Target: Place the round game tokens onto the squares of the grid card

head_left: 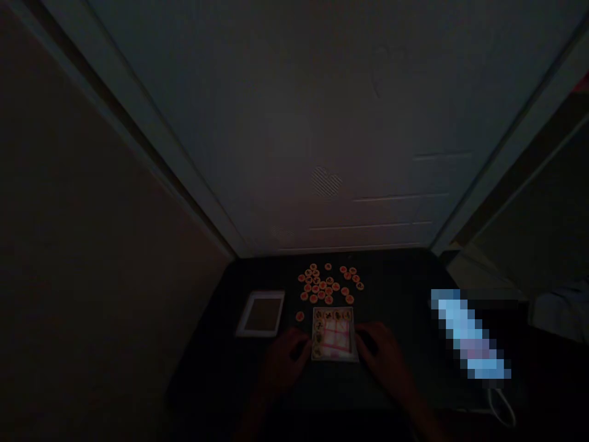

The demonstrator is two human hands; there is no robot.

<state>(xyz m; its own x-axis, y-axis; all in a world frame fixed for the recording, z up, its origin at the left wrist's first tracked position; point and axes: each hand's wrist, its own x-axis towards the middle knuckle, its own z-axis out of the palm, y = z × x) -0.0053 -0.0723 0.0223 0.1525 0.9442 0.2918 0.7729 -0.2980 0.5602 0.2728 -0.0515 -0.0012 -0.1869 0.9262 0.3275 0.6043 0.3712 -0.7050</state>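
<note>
A small square box (335, 358) lies on the dark table in front of me. Round Chinese chess pieces (328, 315) line its far side and its left side. Inside the box, a white sheet with pink lines (335, 334) shows beside them. My left hand (288, 353) is at the box's left edge, its fingers curled against it. On the opposite edge, my right hand (381, 351) grips with bent fingers. More loose chess pieces (323, 285) are scattered beyond the box, and a single piece (300, 316) lies to its upper left. Dim light hides finger detail.
To the left lies a shallow box lid (280, 304) with a brown inside. A bright, pixelated device (472, 337) with a white cable (501, 411) is at the right. A pale panel (294, 123) with heart patterns rises behind the dark table (216, 319).
</note>
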